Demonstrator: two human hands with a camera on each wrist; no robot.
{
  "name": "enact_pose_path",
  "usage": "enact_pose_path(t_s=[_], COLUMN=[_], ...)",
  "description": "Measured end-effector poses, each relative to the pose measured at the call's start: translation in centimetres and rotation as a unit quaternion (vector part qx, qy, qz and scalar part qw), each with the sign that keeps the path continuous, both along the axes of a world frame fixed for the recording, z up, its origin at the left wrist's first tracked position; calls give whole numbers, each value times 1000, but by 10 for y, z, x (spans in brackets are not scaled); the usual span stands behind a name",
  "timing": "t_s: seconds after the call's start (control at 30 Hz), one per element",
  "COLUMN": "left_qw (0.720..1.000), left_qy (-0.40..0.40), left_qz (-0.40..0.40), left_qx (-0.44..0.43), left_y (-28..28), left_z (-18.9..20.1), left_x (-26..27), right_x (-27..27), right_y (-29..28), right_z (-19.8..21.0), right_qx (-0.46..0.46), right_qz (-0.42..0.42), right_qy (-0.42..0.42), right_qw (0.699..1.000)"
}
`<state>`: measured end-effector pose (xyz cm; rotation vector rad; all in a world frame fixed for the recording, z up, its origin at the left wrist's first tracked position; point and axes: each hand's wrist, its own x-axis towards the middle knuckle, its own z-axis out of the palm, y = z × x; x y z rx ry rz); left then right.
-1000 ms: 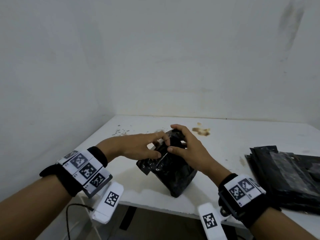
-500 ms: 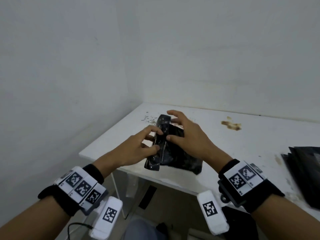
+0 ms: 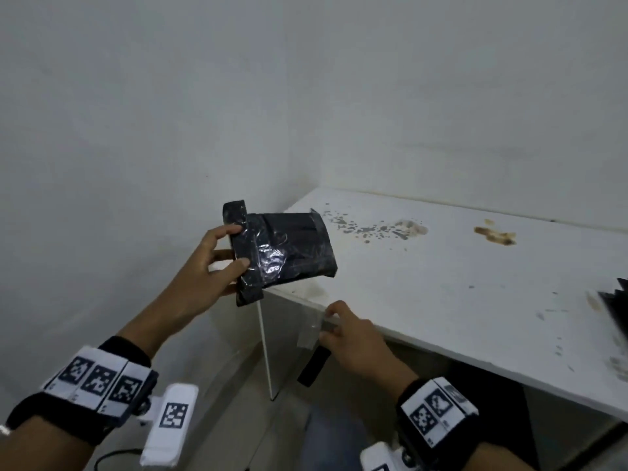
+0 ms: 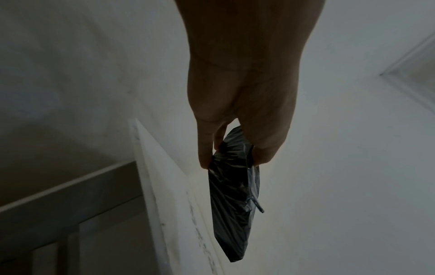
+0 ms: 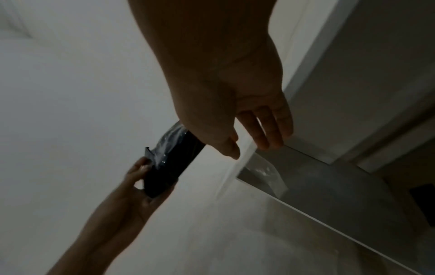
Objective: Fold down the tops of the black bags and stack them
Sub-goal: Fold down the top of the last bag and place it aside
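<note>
Left hand [image 3: 207, 266] holds the crinkled glossy black plastic bag [image 3: 289, 248] at its folded end, thumb [image 3: 238, 265] on top, fingers curled under and behind; left wrist view confirms a pinch, thumb one side, fingers the other. Bag is in the air over the near-left corner of the stained white table [image 3: 441, 283], not resting on it as far as I can tell. Its top looks folded over into a flat band along the left edge, so the fold on this one seems done.

Right hand [image 3: 353, 334] is lower, at the table's front edge. Fingers loosely curled near a strip of clear tape [image 3: 307, 338] stuck on the edge, with a black strip [image 3: 314, 363] hanging below. Right wrist view shows fingers relaxed, fairly straight, close together, holding nothing I can make out; whether they touch the tape, can't tell.

Far right, cropped by the frame: edge of a pile of flat black bags [image 3: 615, 307] on the table. Can't tell if those are folded or pending.

Judgement: this bag is folded, likely awaiting tape or placement; stacking it is still left, remaining count unknown.
</note>
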<state>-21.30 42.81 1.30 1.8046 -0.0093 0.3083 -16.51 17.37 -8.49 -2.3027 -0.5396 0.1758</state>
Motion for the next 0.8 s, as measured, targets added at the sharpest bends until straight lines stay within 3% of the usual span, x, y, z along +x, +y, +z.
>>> enact_pose_path(t_s=[0.17,0.37,0.5,0.7,0.8], left_qw=[1000,999,999,998,999], left_qy=[13,23,25,-2,0], left_qz=[9,8,5,30,29], left_qx=[-14,-34,-38,-48,-41], left_y=[17,25,32,52,56], left_z=[-23,-44,-47,-35,-29], left_x=[-29,-43,-43,-31,-25], right_x=[0,3,8,23,23], right_y=[38,63,65,46,48], right_z=[-32,-37,-32,19,48], right_qx=[129,275,346,475,485], right_qz=[-114,-239,-218,-175,-137], right_qy=[-11,39,136,315,311], right_qw=[985,931,902,803,805])
